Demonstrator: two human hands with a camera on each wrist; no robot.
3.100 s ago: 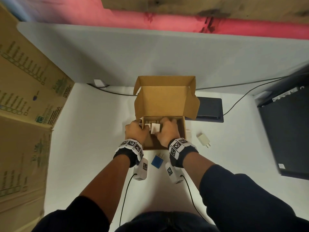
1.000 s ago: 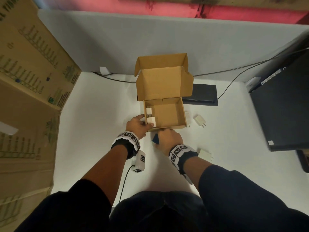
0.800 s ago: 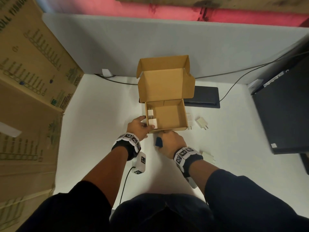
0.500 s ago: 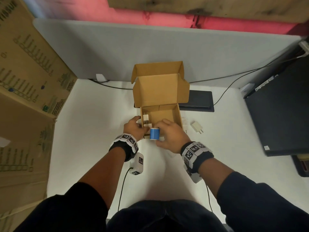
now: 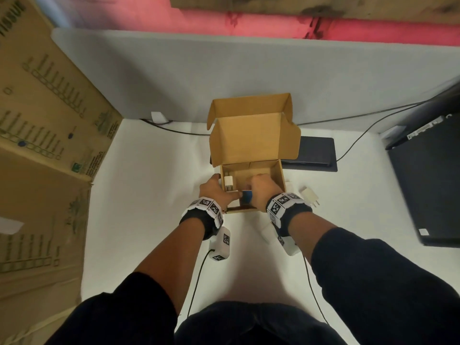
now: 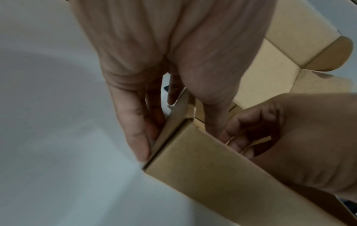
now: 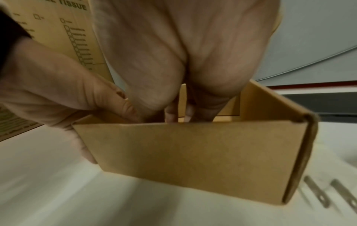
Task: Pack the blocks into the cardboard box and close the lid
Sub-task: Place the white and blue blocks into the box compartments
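Observation:
The cardboard box [image 5: 280,175] stands open with its lid upright at the back. My left hand [image 5: 215,191] grips its near-left corner; in the left wrist view the fingers [image 6: 139,137] lie outside the wall [image 6: 212,175] and the thumb reaches inside. My right hand [image 5: 261,190] holds a blue block [image 5: 246,196] low inside the box, near the front wall [image 7: 193,152]. A white block [image 5: 228,181] stands in the box's left side. The right wrist view hides the blue block behind the wall and the palm [image 7: 183,61].
A white plug block [image 5: 310,195] lies on the white table right of the box, its prongs [image 7: 328,192] close to the box's corner. Behind the box lie a black flat device [image 5: 313,153] and cables. Large cartons [image 5: 49,145] stand left, a black case [image 5: 428,183] right.
My right hand picked the blue block up from the table in front of the box and carried it into the box. My left hand stayed at the box's near-left corner.

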